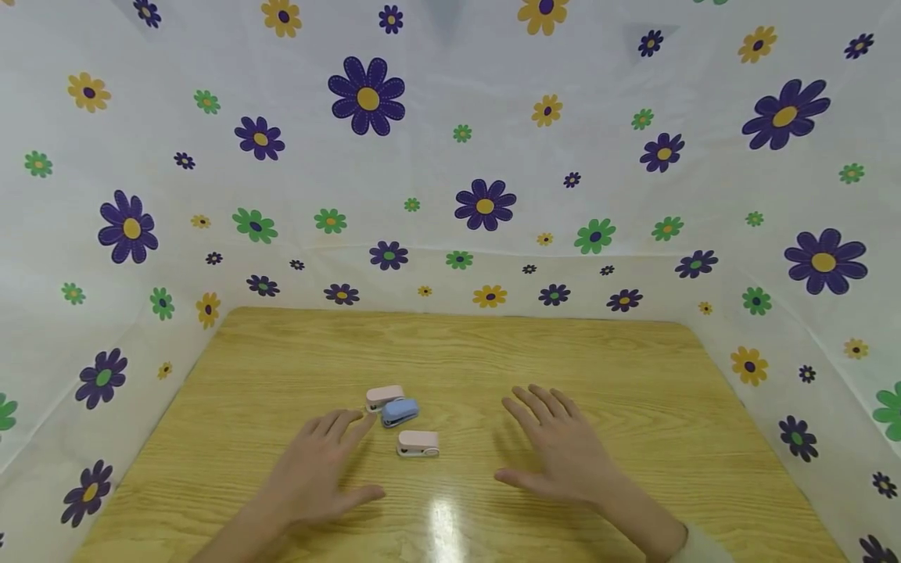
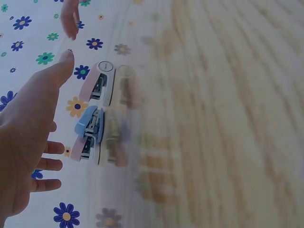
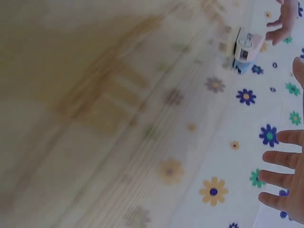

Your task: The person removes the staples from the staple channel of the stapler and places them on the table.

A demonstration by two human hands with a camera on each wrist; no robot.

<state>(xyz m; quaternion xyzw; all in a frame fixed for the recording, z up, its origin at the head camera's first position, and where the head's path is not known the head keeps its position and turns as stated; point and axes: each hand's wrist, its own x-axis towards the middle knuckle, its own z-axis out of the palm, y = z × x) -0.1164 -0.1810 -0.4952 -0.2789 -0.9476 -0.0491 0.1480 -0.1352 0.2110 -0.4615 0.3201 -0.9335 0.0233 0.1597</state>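
Three small staplers are on the wooden table. A pink stapler (image 1: 418,443) lies nearest the person; behind it a blue stapler (image 1: 400,412) sits close against another pink stapler (image 1: 384,397). To their left the left hand (image 1: 318,467) is held with spread, relaxed fingers, its fingertips close to the far pair; whether they touch is not clear. Off to the right, the right hand (image 1: 559,453) hovers over the table with fingers extended and nothing in it. The left wrist view shows the near pink stapler (image 2: 97,84) and the blue stapler (image 2: 89,122) beyond the left thumb.
The glossy wooden table (image 1: 598,367) reflects light near its front. A white cloth (image 1: 436,164) printed with purple, yellow and green flowers stands behind the table and along both sides.
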